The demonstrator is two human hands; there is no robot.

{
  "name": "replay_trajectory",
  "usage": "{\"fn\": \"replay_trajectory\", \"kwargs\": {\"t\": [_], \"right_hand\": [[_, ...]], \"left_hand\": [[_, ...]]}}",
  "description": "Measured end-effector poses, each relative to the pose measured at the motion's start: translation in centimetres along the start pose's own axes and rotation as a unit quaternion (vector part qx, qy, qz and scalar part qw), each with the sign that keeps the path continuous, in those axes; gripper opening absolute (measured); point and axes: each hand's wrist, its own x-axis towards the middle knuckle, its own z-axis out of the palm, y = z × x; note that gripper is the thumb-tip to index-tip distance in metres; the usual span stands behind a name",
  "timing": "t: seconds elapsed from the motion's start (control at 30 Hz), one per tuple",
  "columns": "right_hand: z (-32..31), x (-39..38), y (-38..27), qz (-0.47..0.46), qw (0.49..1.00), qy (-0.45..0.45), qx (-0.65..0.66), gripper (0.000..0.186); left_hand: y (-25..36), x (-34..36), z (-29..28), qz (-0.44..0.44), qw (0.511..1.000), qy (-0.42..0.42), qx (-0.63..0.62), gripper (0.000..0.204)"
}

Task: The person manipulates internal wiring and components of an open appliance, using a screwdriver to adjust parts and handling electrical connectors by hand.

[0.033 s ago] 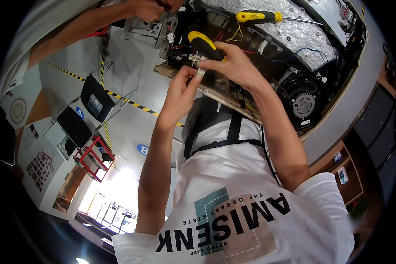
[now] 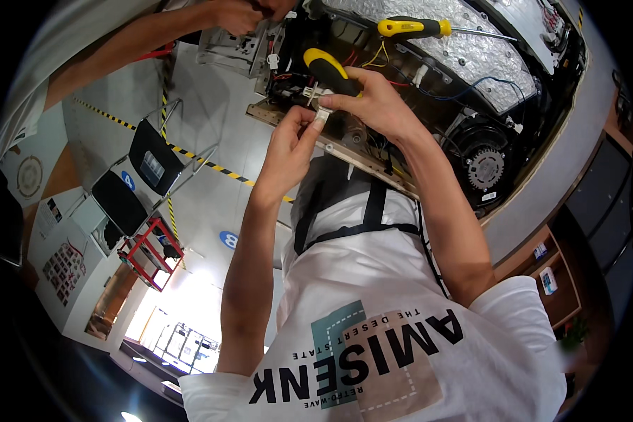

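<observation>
A small white plug connector (image 2: 322, 112) is pinched at the lower edge of an opened appliance (image 2: 415, 112). My left hand (image 2: 293, 144) grips it from below between thumb and fingertip. From the upper right, my right hand (image 2: 380, 105) has its thumb on the connector's top. That same hand keeps a yellow-and-black screwdriver (image 2: 330, 74) in its fingers, handle pointing up and left; its shaft is hidden. Just left of the connector sits another pale plastic piece (image 2: 309, 92). Lying across the appliance's foil-covered part (image 2: 478, 74) is a second yellow-and-black screwdriver (image 2: 415, 28).
Another person's hands (image 2: 243, 15) work at the top left beside a clear plastic housing (image 2: 225, 53). Loose blue, red and yellow wires cross the appliance. A round black motor (image 2: 484, 167) sits at its right. Black chairs (image 2: 153, 162) stand on the floor at left.
The screwdriver handle in my right hand has shifted very slightly to the right. The connector shows a little more between my fingers.
</observation>
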Motion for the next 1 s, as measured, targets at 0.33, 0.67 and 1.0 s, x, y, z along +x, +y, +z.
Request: {"fn": "replay_trajectory", "kwargs": {"t": [0.33, 0.67, 1.0], "right_hand": [[0.7, 0.1, -0.5, 0.049, 0.996, -0.034, 0.069, 0.045], [1.2, 1.0, 0.2, 0.083, 0.978, -0.001, 0.192, 0.045], [1.5, 1.3, -0.5, 0.093, 0.982, 0.003, 0.167, 0.043]], "left_hand": [[-0.8, 0.3, 0.2, 0.02, 0.999, 0.011, -0.03, 0.014], [-0.2, 0.9, 0.4, 0.005, 0.999, 0.044, 0.007, 0.017], [0.2, 0.5, -0.3, -0.019, 0.999, 0.035, -0.016, 0.018]]}}
